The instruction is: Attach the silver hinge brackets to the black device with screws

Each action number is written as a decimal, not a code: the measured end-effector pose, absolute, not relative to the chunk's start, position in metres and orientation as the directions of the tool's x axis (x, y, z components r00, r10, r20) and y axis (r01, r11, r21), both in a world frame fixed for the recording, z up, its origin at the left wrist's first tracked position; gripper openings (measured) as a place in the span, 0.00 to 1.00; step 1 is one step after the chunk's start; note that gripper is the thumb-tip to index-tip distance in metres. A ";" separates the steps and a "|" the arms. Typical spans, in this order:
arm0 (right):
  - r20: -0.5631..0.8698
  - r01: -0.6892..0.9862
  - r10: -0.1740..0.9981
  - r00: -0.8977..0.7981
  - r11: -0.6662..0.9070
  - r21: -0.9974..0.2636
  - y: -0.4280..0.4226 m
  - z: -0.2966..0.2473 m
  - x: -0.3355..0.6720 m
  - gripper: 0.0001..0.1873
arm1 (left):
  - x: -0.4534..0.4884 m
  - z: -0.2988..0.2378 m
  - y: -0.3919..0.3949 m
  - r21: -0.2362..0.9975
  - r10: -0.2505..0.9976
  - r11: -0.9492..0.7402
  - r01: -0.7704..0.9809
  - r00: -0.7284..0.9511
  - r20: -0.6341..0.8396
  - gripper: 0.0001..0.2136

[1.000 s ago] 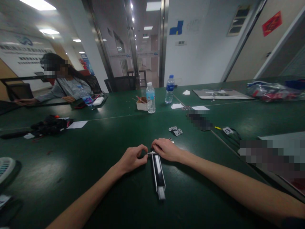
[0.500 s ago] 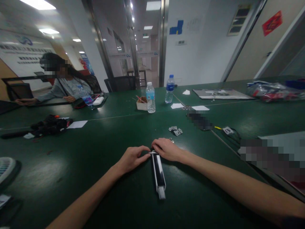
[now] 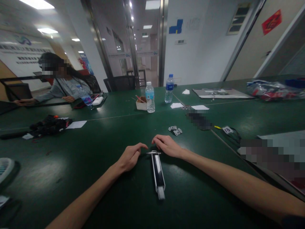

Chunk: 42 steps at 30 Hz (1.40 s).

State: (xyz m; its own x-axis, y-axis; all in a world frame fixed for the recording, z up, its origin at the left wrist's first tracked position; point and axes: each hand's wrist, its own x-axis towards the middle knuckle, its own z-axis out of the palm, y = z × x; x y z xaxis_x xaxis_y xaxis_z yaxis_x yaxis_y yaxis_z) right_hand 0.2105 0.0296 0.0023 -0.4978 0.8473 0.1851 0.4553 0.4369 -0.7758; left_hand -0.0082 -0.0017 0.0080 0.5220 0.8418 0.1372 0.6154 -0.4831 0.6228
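Bar: long black and silver bar (image 3: 158, 173) lies flat on the green table (image 3: 100, 178), far end between both hands, touched by neither.
Left hand: left hand (image 3: 130, 156) rests just left of that end, palm down, fingers loosely curled, holding nothing.
Right hand: right hand (image 3: 168, 146) sits just right of it, fingers relaxed, empty.
Nearby: small metal brackets (image 3: 175, 130) beyond the right hand.

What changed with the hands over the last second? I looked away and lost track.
Both hands lifted off the far end of the long black and silver part. The left hand drew back to its left, and the right hand shifted up and away. The part, the small metal brackets and the bottles stayed put.
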 end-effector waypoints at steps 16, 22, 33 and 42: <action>0.346 0.581 0.826 -0.446 0.561 -0.590 0.028 -0.007 0.210 0.21 | -0.009 0.006 0.005 0.956 0.937 -0.138 0.260 0.346 0.042 0.18; 0.276 0.666 0.753 -0.597 0.657 -0.352 0.023 -0.006 0.208 0.22 | -0.009 0.009 0.002 0.939 0.935 -0.151 0.308 0.354 0.033 0.14; 0.248 0.711 0.749 -0.615 0.662 -0.235 0.023 -0.007 0.205 0.27 | -0.009 0.013 0.001 0.865 0.903 -0.238 0.441 0.428 0.031 0.09; 0.251 0.786 0.813 -0.525 0.577 -0.224 0.026 -0.011 0.203 0.26 | -0.005 0.015 -0.001 0.757 0.904 -0.324 0.568 0.422 0.070 0.08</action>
